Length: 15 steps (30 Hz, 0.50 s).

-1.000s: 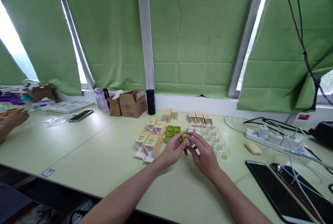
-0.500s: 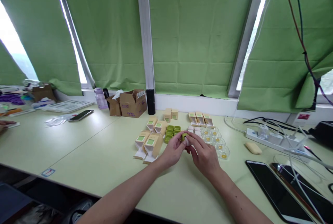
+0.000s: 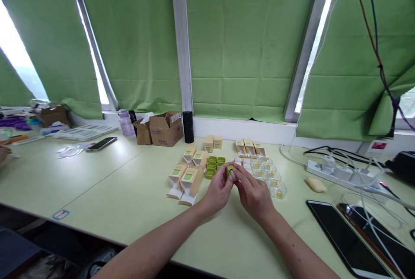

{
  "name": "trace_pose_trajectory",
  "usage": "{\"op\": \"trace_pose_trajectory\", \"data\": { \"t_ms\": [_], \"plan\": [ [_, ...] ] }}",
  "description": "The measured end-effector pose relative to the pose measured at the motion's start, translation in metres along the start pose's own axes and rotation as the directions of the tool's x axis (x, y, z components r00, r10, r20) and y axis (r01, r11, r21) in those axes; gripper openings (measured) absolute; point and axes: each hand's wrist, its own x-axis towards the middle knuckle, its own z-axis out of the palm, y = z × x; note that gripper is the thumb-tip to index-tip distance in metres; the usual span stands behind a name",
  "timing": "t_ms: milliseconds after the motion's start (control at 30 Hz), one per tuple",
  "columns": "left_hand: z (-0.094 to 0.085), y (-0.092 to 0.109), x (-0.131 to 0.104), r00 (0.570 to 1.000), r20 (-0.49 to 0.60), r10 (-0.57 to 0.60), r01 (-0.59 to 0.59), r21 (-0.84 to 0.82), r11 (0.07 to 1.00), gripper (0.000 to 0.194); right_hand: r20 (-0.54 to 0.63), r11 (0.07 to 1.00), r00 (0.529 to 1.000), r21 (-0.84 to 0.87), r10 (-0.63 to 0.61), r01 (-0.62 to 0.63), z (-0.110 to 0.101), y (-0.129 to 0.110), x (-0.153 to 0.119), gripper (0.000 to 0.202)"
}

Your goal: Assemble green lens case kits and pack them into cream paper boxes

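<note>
Fingertips of my left hand (image 3: 218, 190) are closed round a small olive-green case (image 3: 229, 169). My right hand (image 3: 254, 190) pinches at the case's right side; a pale bit shows there, but my fingers cover most of it. Just behind my left hand stand several more green cases (image 3: 210, 164) in rows. Small pale pink pieces (image 3: 245, 162) lie beyond my right hand, partly hidden by it. Right of them sit clear plastic shells (image 3: 274, 182) with yellow centres. Opened kraft cartons (image 3: 191, 179) with green labels lie to the left.
More cartons (image 3: 249, 147) stand behind, near two closed ones (image 3: 209, 142). A black cylinder (image 3: 187, 127) and cardboard box (image 3: 166, 130) line the wall. At right are a power strip (image 3: 346, 174) with cables and a tablet (image 3: 343, 236). Part of another person (image 3: 4, 154) shows at the left edge.
The green case has turned slightly between my fingers, and more of its face shows. At the left edge, the other person's hand has shifted and is blurred.
</note>
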Motion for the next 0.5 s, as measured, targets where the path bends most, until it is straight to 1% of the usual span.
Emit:
{"op": "trace_pose_trajectory", "data": {
  "t_ms": [100, 200, 267, 367, 433, 500],
  "plan": [
    [0.0004, -0.0012, -0.001, 1.0, -0.004, 0.006, -0.006, -0.003, 1.0, 0.06, 0.003, 1.0, 1.0, -0.015, -0.007, 0.007, 0.0001, 0.0003, 0.0006, 0.06],
    [-0.0002, 0.0017, -0.0021, 0.999, 0.026, -0.026, 0.026, -0.009, 1.0, 0.062, 0.006, 1.0, 1.0, -0.002, 0.017, -0.017, -0.0006, 0.0017, 0.0008, 0.055],
    [-0.0007, 0.0044, -0.0027, 0.997, 0.06, -0.047, 0.049, -0.032, 0.998, 0.062, 0.003, 0.999, 0.999, 0.011, 0.032, -0.032, -0.001, 0.0025, 0.0004, 0.053],
    [-0.0007, 0.0067, -0.003, 0.995, 0.095, -0.03, 0.038, -0.087, 0.995, 0.064, 0.008, 0.998, 0.999, 0.04, 0.051, -0.052, -0.0008, 0.0022, -0.0006, 0.052],
    [-0.0004, 0.0064, -0.0027, 0.994, 0.103, -0.024, 0.036, -0.114, 0.993, 0.066, 0.011, 0.997, 0.998, 0.059, 0.058, -0.058, -0.0001, 0.001, -0.0009, 0.051],
    [-0.0001, 0.0051, -0.002, 0.994, 0.095, -0.047, 0.059, -0.127, 0.99, 0.067, 0.005, 0.996, 0.998, 0.069, 0.059, -0.059, 0.0007, -0.0004, -0.0009, 0.048]
  ]
}}
